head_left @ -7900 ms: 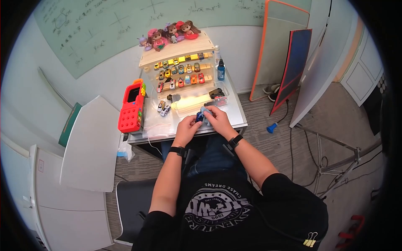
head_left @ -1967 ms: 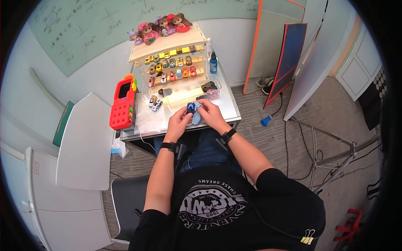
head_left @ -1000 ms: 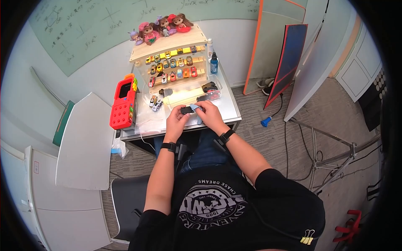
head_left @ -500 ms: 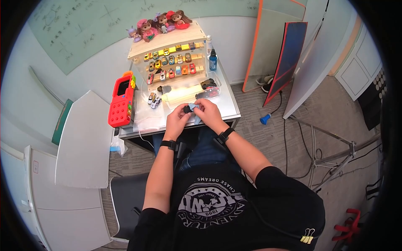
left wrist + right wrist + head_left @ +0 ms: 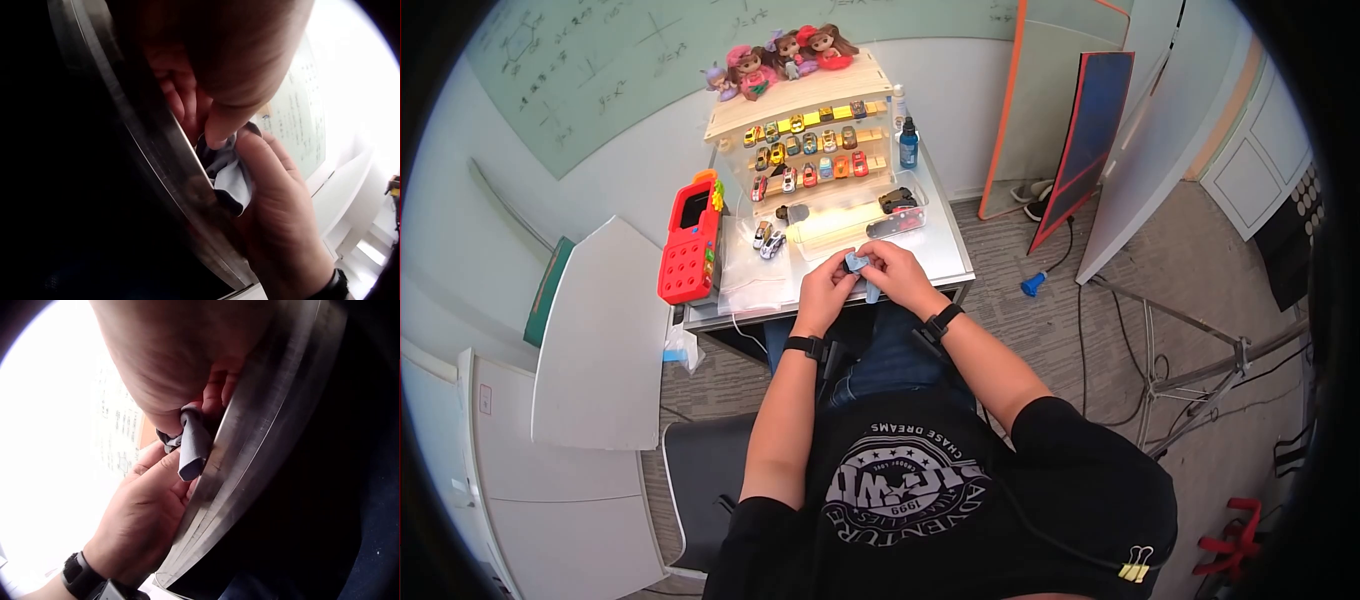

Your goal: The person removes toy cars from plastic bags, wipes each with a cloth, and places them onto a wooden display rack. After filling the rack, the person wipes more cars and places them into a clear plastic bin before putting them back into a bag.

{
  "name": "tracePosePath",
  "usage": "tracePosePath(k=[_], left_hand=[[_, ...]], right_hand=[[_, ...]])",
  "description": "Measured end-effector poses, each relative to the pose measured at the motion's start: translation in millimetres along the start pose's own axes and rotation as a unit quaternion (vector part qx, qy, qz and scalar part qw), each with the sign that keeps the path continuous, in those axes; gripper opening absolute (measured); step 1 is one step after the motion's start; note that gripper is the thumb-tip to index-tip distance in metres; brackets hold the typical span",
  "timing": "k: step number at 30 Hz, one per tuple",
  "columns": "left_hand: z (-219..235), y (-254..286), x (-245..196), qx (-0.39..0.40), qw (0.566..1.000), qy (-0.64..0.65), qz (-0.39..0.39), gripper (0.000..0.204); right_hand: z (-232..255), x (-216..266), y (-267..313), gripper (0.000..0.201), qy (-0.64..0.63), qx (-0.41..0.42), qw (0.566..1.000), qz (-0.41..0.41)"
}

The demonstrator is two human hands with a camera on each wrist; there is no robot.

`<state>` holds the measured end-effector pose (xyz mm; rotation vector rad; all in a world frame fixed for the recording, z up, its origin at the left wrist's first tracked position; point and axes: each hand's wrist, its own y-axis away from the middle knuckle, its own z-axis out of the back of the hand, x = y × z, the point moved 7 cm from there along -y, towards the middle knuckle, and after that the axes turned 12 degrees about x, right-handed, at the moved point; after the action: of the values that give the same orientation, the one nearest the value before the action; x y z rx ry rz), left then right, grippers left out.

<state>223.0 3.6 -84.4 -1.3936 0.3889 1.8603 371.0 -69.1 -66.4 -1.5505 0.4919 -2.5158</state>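
Above the table's front edge, my left hand (image 5: 825, 287) grips a small toy car (image 5: 847, 267), of which only a dark bit shows. My right hand (image 5: 900, 275) pinches a light blue-grey cloth (image 5: 857, 262) against the car, covering most of it. In the left wrist view the cloth (image 5: 236, 182) hangs folded between both hands' fingers, with the right thumb pressing on it. From the right wrist the cloth's loose end (image 5: 195, 450) droops below the right fingers, close to the left thumb.
Two toy cars (image 5: 768, 240) lie on a clear plastic bag left of a clear bin (image 5: 912, 222). Behind stands a wooden rack (image 5: 800, 95) with rows of toy cars and dolls on top. A red toy (image 5: 690, 250) and a blue bottle (image 5: 909, 145) flank it.
The car was turned from its blue top to its dark underside between two seconds and one second ago. Since then the cloth has moved left over it, hiding most of it.
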Motion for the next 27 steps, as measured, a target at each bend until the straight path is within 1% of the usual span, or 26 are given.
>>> tracePosePath(k=[1, 3, 4, 5, 6, 7, 8, 9, 10, 11, 12, 13, 15, 16, 17, 18, 20, 21, 23, 25, 27], left_hand=[[-0.2, 0.0, 2.9, -0.003, 1.0, 0.008, 0.008, 0.042], [0.1, -1.5, 5.9, -0.005, 1.0, 0.016, 0.015, 0.041], [0.9, -1.7, 9.7, 0.003, 0.998, 0.054, 0.026, 0.041], [1.5, -2.0, 14.0, 0.01, 0.995, 0.091, 0.037, 0.042], [2.8, -2.4, 16.0, 0.01, 0.995, 0.091, 0.037, 0.042], [4.1, -3.0, 15.9, 0.002, 0.991, 0.136, 0.012, 0.042], [5.0, -3.7, 16.7, -0.006, 0.983, 0.18, -0.013, 0.041], [4.5, -4.6, 19.3, -0.006, 0.983, 0.18, -0.013, 0.041], [4.3, -5.6, 20.8, -0.007, 0.981, 0.19, -0.024, 0.043], [4.8, -5.8, 19.5, -0.008, 0.979, 0.199, -0.035, 0.044], [5.6, -5.4, 19.4, -0.008, 0.979, 0.199, -0.034, 0.044], [6.3, -4.9, 21.1, -0.005, 0.981, 0.193, -0.019, 0.048], [6.4, -3.5, 18.6, -0.001, 0.982, 0.188, -0.003, 0.051], [4.7, -2.5, 16.7, 0.012, 0.992, 0.123, 0.014, 0.054], [3.1, -2.0, 16.8, 0.026, 0.998, 0.057, 0.032, 0.057], [2.4, -2.2, 18.8, 0.026, 0.998, 0.057, 0.032, 0.057], [2.1, -2.9, 15.2, 0.012, 1.0, -0.012, 0.011, 0.059], [0.2, -2.5, 13.6, 0.013, 1.0, -0.012, 0.011, 0.059], [1.0, -1.0, 10.7, -0.017, 0.997, 0.08, -0.008, 0.058], [1.9, -1.2, 13.5, -0.015, 0.995, 0.097, 0.002, 0.054], [2.7, -2.2, 18.8, -0.012, 0.993, 0.113, 0.012, 0.05]], right_hand=[[-0.8, -0.5, -0.2, 0.023, 0.0, 0.0, 1.0, 0.0], [1.3, -4.9, -0.5, 0.023, 0.032, -0.03, 0.999, -0.015], [1.4, -6.7, -1.3, 0.023, 0.032, -0.03, 0.999, -0.015], [3.9, -11.8, -2.2, 0.023, 0.022, -0.048, 0.998, -0.039], [5.4, -16.9, -2.6, 0.023, 0.011, -0.067, 0.996, -0.063], [3.9, -18.5, -3.1, 0.023, 0.01, -0.066, 0.996, -0.063], [4.6, -15.2, -3.4, 0.024, 0.006, -0.078, 0.996, -0.039], [6.2, -11.9, -3.1, 0.024, 0.002, -0.09, 0.996, -0.016], [7.5, -11.8, -2.5, 0.024, 0.002, -0.091, 0.996, -0.016], [7.9, -6.6, -2.5, 0.024, -0.01, -0.074, 0.997, -0.01], [8.1, -1.2, -2.3, 0.025, -0.021, -0.057, 0.998, -0.004], [10.8, 2.9, -1.1, 0.025, -0.022, -0.058, 0.998, -0.005], [7.1, 10.7, -1.3, 0.03, 0.041, 0.006, 0.999, -0.004], [6.2, 6.9, -1.3, 0.03, 0.041, 0.006, 0.999, -0.004], [4.4, 11.1, -1.4, 0.032, 0.085, 0.002, 0.996, 0.039], [2.3, 15.4, -0.4, 0.034, 0.128, -0.003, 0.988, 0.082], [2.2, 17.7, 0.7, 0.034, 0.124, -0.007, 0.988, 0.089], [3.2, 21.9, 1.6, 0.034, 0.12, -0.011, 0.988, 0.096], [4.0, 24.0, 1.8, 0.033, 0.116, -0.012, 0.989, 0.091], [3.2, 23.1, 1.3, 0.032, 0.111, -0.012, 0.99, 0.086], [2.2, 18.6, -1.0, 0.031, 0.109, -0.011, 0.992, 0.064]])
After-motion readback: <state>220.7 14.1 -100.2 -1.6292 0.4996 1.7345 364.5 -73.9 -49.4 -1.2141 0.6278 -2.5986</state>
